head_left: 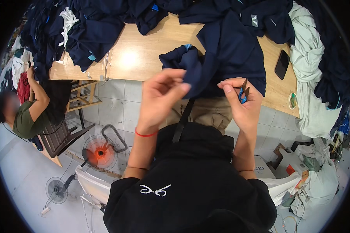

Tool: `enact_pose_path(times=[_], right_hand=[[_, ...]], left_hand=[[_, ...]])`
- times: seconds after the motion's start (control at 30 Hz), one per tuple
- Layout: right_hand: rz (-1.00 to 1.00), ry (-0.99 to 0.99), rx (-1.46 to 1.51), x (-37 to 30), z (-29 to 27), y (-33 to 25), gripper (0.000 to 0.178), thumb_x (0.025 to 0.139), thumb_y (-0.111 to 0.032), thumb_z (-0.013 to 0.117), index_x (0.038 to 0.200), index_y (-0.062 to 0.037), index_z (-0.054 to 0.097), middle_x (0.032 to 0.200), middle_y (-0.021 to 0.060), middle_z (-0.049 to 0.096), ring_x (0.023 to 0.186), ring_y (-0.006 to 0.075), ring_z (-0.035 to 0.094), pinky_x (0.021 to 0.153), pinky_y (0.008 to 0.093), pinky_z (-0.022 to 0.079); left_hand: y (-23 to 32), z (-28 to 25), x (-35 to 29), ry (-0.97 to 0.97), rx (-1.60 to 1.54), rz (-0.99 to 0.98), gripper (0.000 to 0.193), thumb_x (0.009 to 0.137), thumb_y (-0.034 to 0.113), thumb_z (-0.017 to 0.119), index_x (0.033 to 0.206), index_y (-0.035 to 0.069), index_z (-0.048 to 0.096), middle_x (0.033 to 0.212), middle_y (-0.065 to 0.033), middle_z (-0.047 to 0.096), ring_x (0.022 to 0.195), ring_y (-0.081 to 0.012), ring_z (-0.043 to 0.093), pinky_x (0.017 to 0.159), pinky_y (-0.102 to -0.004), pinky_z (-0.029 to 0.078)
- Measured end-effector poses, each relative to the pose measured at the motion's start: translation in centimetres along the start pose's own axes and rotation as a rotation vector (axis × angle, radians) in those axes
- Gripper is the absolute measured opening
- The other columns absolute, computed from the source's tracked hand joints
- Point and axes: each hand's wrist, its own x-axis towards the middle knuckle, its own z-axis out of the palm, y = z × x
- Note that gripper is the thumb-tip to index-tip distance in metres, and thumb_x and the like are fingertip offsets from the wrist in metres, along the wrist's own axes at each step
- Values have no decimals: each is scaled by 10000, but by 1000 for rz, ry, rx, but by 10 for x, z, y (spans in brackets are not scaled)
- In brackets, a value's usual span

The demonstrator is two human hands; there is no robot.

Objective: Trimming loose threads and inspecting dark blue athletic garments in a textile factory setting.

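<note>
A dark navy garment (237, 50) lies spread over the near edge of the wooden table, with a bunched part (200, 73) in front of me. My left hand (161, 97), a red cord around its wrist, is curled at the left side of this bunch, thumb and fingers closed on the cloth; the fingertips are slightly blurred. Small thread snips (243, 93) with blue handles and dark blades sit in the fingers of my right hand (243, 101). Its thumb and forefinger tips are pinched together by the garment's lower edge; whether they hold a thread is too small to see.
Piles of navy garments (93, 35) line the table (140, 42). To the right are a phone (282, 64), a tape roll (292, 101) and pale cloth (307, 46). At left a person (31, 105) works near a chair (60, 134); fans (101, 152) stand on the floor.
</note>
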Motion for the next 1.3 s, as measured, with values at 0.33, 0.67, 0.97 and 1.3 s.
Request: enact_pose_path(times=[0.33,0.67,0.97,1.3], right_hand=[[98,593,-492,49,-123,123,399,989,-178,797,1302,55,715,1242,169,755,1122,234,697,1018,359,522],[206,311,-255,142,-91,150,589,933,-143,838,1426,62,590,1140,198,748,1032,281,735,917,398,567],[-367,115,570,107,-107,-14,219,958,117,646,1118,-25,598,1137,126,665,626,46,481,482,204,300],[368,525,-72,17,-133,130,65,991,10,706,1045,1,741,1031,76,752,818,125,662,731,282,537]], left_hand=[[13,17,32,246,718,513,486,936,30,795,1400,7,655,1349,-152,660,988,-202,727,755,-313,572],[-87,12,187,-14,907,13,603,905,120,822,1411,-70,554,1310,-286,652,1101,-420,737,922,-466,605],[61,30,144,54,354,1023,281,787,-219,694,998,-40,745,1018,-43,520,858,-121,541,729,-208,427],[-83,-66,61,446,526,308,279,894,-113,671,1137,11,727,1252,-164,680,1200,-286,688,982,-362,586]])
